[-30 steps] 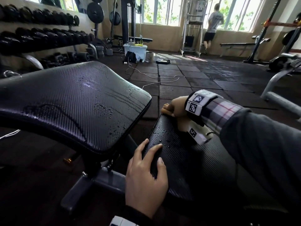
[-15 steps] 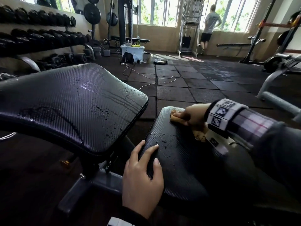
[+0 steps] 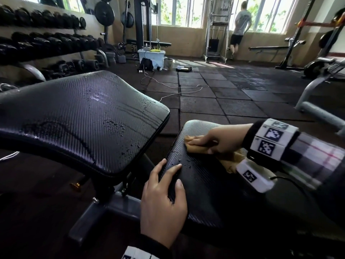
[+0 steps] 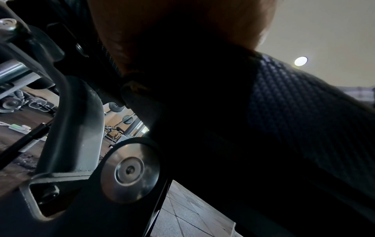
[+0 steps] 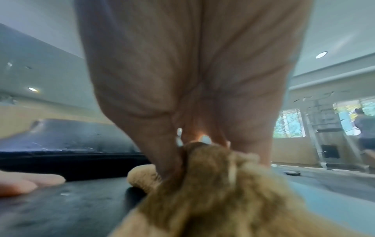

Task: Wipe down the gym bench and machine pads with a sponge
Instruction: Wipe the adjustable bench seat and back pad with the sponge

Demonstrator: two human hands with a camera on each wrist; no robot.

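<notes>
right hand (image 3: pixel 217 140) clamped on soft tan sponge (image 3: pixel 194 146), left hand (image 3: pixel 162 200) flat on seat pad (image 3: pixel 205 184); light, squashy, best gripped bunched from above.

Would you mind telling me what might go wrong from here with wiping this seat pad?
1. Droplets on the seat pad sit near the left hand; it may hide some from the cloth.
2. The right hand wipes close to the pad's far edge, so the cloth could slip off.

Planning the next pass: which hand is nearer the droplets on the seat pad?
Left. Its fingers rest right beside the droplets; the right hand presses the cloth farther up the seat pad.
</notes>
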